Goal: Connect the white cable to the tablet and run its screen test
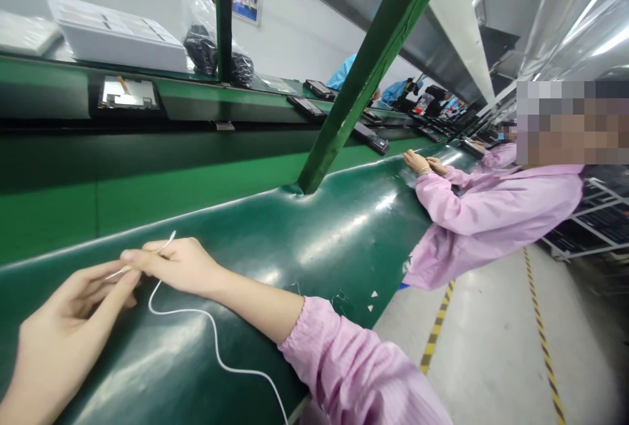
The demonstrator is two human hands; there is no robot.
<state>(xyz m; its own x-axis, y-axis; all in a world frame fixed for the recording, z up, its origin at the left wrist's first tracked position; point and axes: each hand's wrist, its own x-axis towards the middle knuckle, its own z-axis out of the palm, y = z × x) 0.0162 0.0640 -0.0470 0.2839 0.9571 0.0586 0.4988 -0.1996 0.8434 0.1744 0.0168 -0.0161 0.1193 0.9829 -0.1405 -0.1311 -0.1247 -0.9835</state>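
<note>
A thin white cable [206, 320] runs in loops over the green bench surface [344, 235]. My right hand [177, 264] is closed, pinching the cable near its end. My left hand [69, 330] meets it from the left, with thumb and fingertips pinched on the same end of the cable. Both hands rest low over the bench. My right sleeve [354, 372] is pink.
A co-worker in a pink coat [486, 215] leans on the bench to my right, hands [422, 164] on it. A green slanted post [363, 71] rises from the bench. Beyond, a conveyor [196, 91] carries dark devices, white trays [113, 35] and a plastic bag [201, 25].
</note>
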